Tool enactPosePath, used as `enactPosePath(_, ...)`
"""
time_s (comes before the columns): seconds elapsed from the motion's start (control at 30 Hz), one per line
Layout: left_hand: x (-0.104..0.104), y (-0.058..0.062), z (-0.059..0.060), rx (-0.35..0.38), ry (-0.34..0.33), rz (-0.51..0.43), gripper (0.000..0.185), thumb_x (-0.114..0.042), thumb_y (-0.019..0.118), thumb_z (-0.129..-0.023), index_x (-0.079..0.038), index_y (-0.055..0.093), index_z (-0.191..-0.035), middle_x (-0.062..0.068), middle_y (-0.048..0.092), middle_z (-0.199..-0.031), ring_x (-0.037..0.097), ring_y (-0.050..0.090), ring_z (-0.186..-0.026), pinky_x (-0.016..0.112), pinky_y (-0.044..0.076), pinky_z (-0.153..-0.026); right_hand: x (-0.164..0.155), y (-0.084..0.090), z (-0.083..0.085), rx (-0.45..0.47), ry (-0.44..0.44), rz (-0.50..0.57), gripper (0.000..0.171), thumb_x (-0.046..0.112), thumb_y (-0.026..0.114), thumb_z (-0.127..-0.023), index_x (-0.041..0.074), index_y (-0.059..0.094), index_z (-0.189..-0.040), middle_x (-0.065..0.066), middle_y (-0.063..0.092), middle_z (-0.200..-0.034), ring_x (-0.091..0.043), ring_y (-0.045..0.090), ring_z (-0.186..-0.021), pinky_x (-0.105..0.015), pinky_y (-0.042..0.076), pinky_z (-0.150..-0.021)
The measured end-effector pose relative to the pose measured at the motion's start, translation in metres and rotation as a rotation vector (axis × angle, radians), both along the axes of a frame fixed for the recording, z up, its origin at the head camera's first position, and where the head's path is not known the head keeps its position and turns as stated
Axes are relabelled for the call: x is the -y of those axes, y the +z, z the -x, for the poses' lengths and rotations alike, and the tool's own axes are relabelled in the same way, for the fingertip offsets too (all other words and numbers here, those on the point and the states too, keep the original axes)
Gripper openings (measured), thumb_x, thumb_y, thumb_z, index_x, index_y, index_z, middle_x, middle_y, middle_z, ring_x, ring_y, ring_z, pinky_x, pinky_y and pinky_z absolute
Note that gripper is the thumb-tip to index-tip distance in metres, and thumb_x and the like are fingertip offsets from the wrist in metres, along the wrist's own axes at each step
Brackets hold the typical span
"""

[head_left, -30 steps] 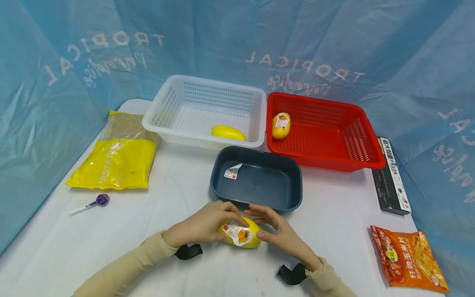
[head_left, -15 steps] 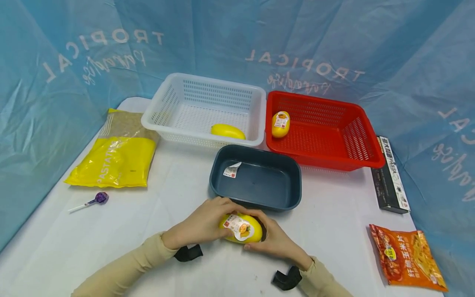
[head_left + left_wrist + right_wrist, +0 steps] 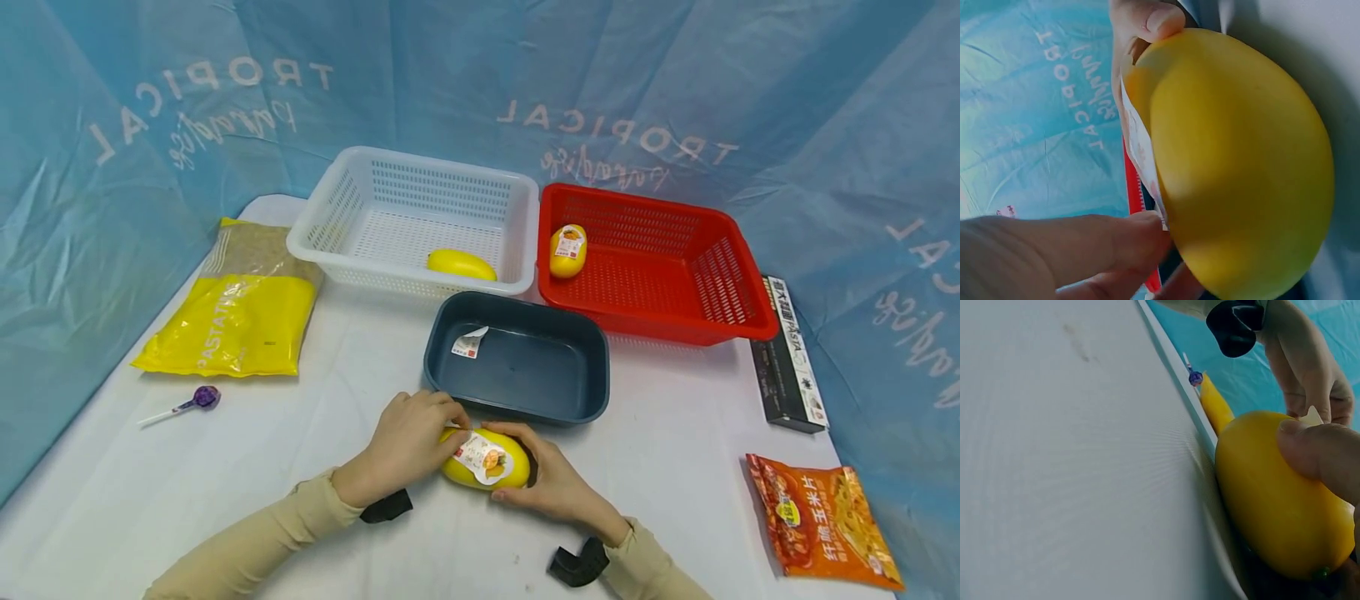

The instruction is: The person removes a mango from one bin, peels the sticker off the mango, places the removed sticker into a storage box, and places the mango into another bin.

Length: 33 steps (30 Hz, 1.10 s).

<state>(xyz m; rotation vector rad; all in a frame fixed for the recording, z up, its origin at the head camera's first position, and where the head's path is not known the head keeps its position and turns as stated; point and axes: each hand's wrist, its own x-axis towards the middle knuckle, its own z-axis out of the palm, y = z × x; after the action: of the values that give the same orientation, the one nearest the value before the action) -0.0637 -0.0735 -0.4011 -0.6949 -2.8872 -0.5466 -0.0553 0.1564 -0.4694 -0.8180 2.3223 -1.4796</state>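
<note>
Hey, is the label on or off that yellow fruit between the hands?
On: the label lies across the yellow fruit, though the left hand pinches one end.

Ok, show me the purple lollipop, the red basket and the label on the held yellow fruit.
Purple lollipop [image 3: 206, 397]: head view, round candy end.
Red basket [image 3: 645, 290]: head view, bare floor.
Fruit label [image 3: 483, 458]: head view, printed middle.

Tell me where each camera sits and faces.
Head: on the head, facing forward and down at the tabletop; left hand, right hand and sleeves show.
Left wrist: on that wrist, facing the held fruit; both hands partly show.
Right wrist: on that wrist, facing the held fruit and tabletop; both hands partly show.
Wrist views share the held fruit.
</note>
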Motion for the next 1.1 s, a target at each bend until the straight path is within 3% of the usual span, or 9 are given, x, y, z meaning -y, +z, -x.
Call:
enactPosePath(0.4, -0.006, -0.003, -0.006, -0.067, -0.071, -0.179, 0.007, -0.013, 0.074, -0.079, -0.016, 0.068, -0.078, -0.007, 0.067, -0.074, 0.007, 0.056, -0.066, 0.019, 0.031, -0.058, 0.002, -0.001, -0.003, -0.035, -0.024, -0.018, 0.074, 0.019, 0.082, -0.076, 0.027, 0.044, -0.139, 0.007, 0.053, -0.139, -0.012, 0.051, -0.127, -0.023, 0.039, -0.109)
enactPosePath(0.73, -0.012, 0.003, -0.014, -0.016, -0.129, -0.265, 0.006, -0.014, 0.073, -0.084, -0.014, 0.066, -0.084, -0.007, 0.068, -0.078, 0.007, 0.059, -0.072, 0.019, 0.037, -0.063, 0.004, -0.001, -0.004, -0.071, -0.019, -0.011, 0.071, 0.018, 0.082, -0.076, 0.019, 0.045, -0.137, -0.003, 0.056, -0.137, -0.009, 0.053, -0.121, -0.022, 0.042, -0.104)
enactPosePath(0.8, -0.012, 0.007, -0.016, -0.027, -0.152, -0.298, 0.007, -0.014, 0.072, -0.085, -0.014, 0.065, -0.085, -0.007, 0.067, -0.078, 0.007, 0.059, -0.072, 0.017, 0.036, -0.063, 0.004, 0.001, -0.004, -0.065, -0.018, -0.020, 0.070, 0.017, 0.082, -0.076, 0.018, 0.045, -0.136, -0.004, 0.057, -0.135, -0.009, 0.054, -0.117, -0.023, 0.044, -0.102)
enactPosePath(0.93, -0.015, 0.031, -0.014, -0.174, -0.224, -0.421, 0.006, -0.013, 0.069, -0.088, -0.012, 0.064, -0.089, -0.006, 0.064, -0.079, 0.007, 0.058, -0.071, 0.020, 0.040, -0.066, 0.003, 0.003, -0.004, -0.070, -0.035, -0.072, 0.073, 0.018, 0.081, -0.076, 0.016, 0.044, -0.138, -0.005, 0.060, -0.130, -0.011, 0.057, -0.109, -0.027, 0.048, -0.096)
enactPosePath(1.03, -0.017, 0.048, -0.003, -0.293, -0.255, -0.467, 0.005, -0.010, 0.067, -0.089, -0.010, 0.063, -0.092, -0.003, 0.064, -0.082, 0.009, 0.057, -0.073, 0.025, 0.043, -0.069, 0.002, 0.003, -0.004, -0.071, -0.063, -0.116, 0.073, 0.022, 0.080, -0.077, 0.011, 0.044, -0.139, -0.006, 0.061, -0.128, -0.012, 0.058, -0.107, -0.030, 0.048, -0.096)
enactPosePath(1.1, -0.018, 0.052, 0.006, -0.285, -0.250, -0.464, 0.008, -0.007, 0.065, -0.090, -0.009, 0.063, -0.097, -0.001, 0.065, -0.085, 0.011, 0.057, -0.075, 0.027, 0.043, -0.070, 0.003, 0.002, -0.004, -0.066, -0.057, -0.119, 0.073, 0.024, 0.079, -0.078, 0.011, 0.044, -0.140, -0.006, 0.060, -0.131, -0.014, 0.058, -0.112, -0.032, 0.047, -0.099)
